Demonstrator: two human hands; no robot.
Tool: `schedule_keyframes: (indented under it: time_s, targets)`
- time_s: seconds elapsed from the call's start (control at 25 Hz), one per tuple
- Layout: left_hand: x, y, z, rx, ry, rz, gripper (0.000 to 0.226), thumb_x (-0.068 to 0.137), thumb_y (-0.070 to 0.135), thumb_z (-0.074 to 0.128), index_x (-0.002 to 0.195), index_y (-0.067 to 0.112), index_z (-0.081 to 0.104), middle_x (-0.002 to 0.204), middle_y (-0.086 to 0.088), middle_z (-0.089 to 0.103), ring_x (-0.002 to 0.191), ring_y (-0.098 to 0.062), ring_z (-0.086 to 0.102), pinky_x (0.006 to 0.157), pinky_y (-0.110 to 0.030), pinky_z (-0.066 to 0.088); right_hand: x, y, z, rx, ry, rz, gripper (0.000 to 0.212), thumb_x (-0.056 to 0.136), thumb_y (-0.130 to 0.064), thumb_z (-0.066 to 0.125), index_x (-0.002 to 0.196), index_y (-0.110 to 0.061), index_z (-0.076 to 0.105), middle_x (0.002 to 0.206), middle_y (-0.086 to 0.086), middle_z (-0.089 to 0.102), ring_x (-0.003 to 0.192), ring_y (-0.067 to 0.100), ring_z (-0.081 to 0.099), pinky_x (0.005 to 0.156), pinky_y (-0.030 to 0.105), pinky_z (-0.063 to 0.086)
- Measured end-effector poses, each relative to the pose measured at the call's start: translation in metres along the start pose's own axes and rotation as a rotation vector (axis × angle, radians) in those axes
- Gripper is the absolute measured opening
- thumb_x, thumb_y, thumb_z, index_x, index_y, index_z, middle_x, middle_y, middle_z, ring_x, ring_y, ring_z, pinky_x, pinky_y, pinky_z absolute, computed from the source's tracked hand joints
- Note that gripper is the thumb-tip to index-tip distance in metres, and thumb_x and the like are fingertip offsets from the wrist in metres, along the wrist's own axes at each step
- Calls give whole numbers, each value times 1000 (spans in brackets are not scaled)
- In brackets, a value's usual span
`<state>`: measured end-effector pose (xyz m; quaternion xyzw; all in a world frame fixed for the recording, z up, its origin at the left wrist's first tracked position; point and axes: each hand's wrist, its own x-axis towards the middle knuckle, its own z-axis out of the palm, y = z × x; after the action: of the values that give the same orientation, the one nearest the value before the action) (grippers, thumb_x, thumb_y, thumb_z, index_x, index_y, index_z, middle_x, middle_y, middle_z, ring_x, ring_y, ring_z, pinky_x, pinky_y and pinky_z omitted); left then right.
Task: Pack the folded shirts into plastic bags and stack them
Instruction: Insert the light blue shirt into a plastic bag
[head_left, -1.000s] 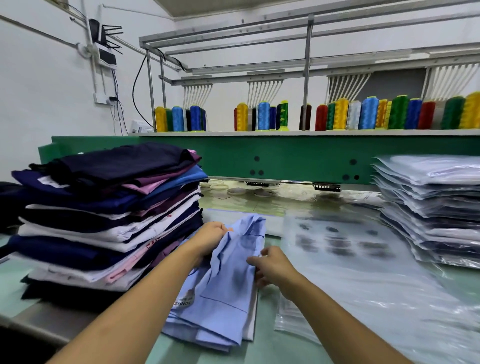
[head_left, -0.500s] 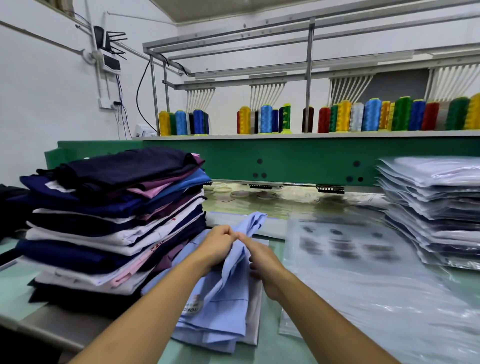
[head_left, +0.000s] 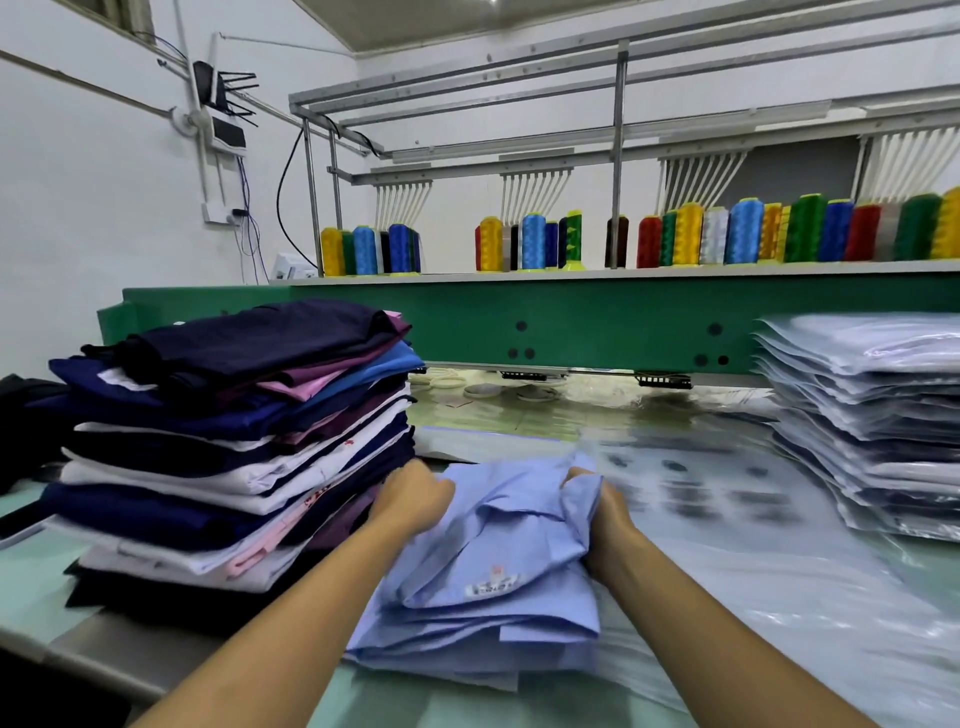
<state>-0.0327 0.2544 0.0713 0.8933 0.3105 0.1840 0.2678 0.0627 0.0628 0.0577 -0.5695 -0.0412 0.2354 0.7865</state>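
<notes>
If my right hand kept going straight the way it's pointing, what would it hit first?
The right hand grips the light blue shirt. Past that, probably the clear plastic bags lying flat, then the green machine beam; depth is unclear.

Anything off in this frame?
The blue shirt is rumpled, its top layer bunched between the left hand and right hand that grip it. The pile of loose shirts beside it is ragged, edges sticking out unevenly.
</notes>
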Motion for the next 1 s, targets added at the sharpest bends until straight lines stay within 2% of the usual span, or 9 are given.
schedule_keyframes:
  time_s: [0.12,0.2,0.28,0.4,0.52,0.68,0.8,0.92,1.0]
  targets:
    - [7,-22,13,282,-204,-89,60,86,57,61,127,13,59,132,-11,62,114,-30,60,84,-32,50,-1,-5,-16,5,-146,163,40,82,-20,61,121,-19,52,119,9,57,96,28,61,82,37,48]
    - [6,-23,17,270,-182,-75,70,80,63,67,130,14,58,133,-8,62,114,-28,60,90,-33,51,0,-4,-26,-125,-190,172,83,81,-16,66,151,-43,29,150,1,45,111,31,65,95,46,54]
    - [7,-22,17,178,-201,-74,71,76,58,74,129,14,58,130,-7,62,112,-26,60,91,-32,51,-1,-4,-29,-219,-242,129,99,83,-3,59,153,-56,15,161,-7,30,116,33,63,88,44,57]
    - [7,-13,6,10,-319,-39,49,79,34,80,119,17,58,115,0,62,96,-15,61,78,-25,51,-6,-4,-25,-398,-252,66,83,79,10,48,145,-42,46,155,-2,36,126,33,52,83,40,54]
    - [-2,19,-1,-143,-367,67,27,79,7,70,104,11,61,104,-9,67,80,-16,61,69,-28,53,-10,-3,-15,-533,-232,-31,58,80,11,47,121,-23,69,136,4,54,125,27,48,89,34,51]
    - [-18,66,6,-108,-398,247,19,82,11,61,97,16,51,91,-8,60,74,-19,53,61,-29,42,-15,-11,2,-488,-207,-58,27,93,-15,56,113,-6,72,105,12,75,84,18,69,68,24,50]
    - [-33,88,16,-125,-393,410,9,91,4,52,87,13,53,78,-1,56,67,-11,50,63,-27,40,-11,-13,0,-402,-177,-26,36,94,-48,63,96,-14,74,76,-1,78,65,9,73,53,16,50]
    - [-51,102,18,-258,-488,442,4,83,13,60,81,9,61,74,-3,54,64,-10,50,64,-27,40,-5,-13,-9,-237,-111,-9,41,87,-56,69,93,-16,75,79,1,78,75,14,75,65,25,56]
    - [-58,111,7,-435,-691,385,9,75,23,61,77,16,67,74,-6,52,63,-11,49,61,-23,41,-2,-20,-14,-146,-49,-38,34,86,-39,73,98,-8,75,84,10,78,80,23,76,73,35,60]
